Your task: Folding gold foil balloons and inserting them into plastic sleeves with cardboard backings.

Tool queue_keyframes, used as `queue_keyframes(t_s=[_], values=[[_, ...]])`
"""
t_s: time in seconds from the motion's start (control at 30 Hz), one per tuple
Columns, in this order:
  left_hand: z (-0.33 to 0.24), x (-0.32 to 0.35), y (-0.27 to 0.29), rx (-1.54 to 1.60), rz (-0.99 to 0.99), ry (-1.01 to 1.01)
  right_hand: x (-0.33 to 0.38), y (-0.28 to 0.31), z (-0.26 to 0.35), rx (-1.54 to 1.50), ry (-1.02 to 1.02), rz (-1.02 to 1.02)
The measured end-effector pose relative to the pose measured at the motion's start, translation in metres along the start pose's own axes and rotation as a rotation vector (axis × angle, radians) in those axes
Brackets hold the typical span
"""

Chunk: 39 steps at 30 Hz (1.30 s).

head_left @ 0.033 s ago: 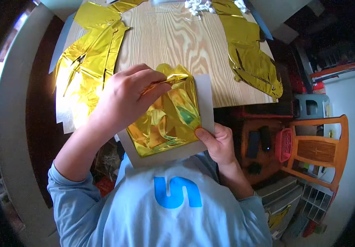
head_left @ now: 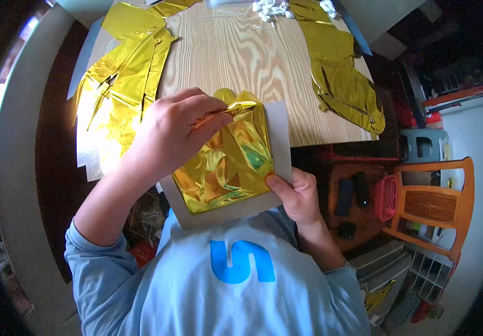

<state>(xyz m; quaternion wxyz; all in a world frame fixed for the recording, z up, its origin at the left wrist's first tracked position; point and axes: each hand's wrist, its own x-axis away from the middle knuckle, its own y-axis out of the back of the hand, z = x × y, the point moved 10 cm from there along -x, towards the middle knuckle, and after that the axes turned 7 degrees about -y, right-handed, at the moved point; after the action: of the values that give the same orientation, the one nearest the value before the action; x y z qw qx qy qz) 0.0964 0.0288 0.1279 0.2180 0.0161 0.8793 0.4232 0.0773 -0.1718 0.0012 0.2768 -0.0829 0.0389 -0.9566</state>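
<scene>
Crumpled gold foil (head_left: pixel 236 179) lies over a pale grey rectangular board (head_left: pixel 279 131), which is tilted in front of my chest. My left hand (head_left: pixel 180 126) reaches across the board's upper left, fingers and thumb closed on the upper part of the foil. A fold of foil stands up just beyond its fingertips. At the lower right, my right hand (head_left: pixel 297 196) grips the board's edge, its thumb pressing on the foil's corner and its other fingers mostly hidden behind the board.
More gold foil (head_left: pixel 132 73) drapes over the left of the wood-grain table (head_left: pixel 224 50), and another foil strip (head_left: pixel 331 61) lies along its right side. White wads (head_left: pixel 272 8) sit at the far edge. To the right are a wooden chair (head_left: pixel 462 207) and a pink basket (head_left: pixel 387 196).
</scene>
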Motion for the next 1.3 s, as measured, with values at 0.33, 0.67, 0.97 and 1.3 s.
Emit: queue_keyframes(t_s=[0.33, 0.67, 0.97, 1.3], values=[[0.006, 0.008, 0.002, 0.049, 0.094, 0.157, 0.002, -0.002, 0.003, -0.029, 0.004, 0.009], [0.026, 0.016, -0.008, 0.262, 0.201, 0.316, 0.004, -0.001, -0.006, 0.002, -0.024, 0.004], [0.030, 0.016, -0.005, 0.165, 0.225, 0.410, 0.003, -0.001, 0.000, 0.049, -0.013, 0.000], [0.039, 0.020, -0.009, 0.254, 0.199, 0.486, 0.004, 0.004, 0.001, 0.104, 0.015, -0.034]])
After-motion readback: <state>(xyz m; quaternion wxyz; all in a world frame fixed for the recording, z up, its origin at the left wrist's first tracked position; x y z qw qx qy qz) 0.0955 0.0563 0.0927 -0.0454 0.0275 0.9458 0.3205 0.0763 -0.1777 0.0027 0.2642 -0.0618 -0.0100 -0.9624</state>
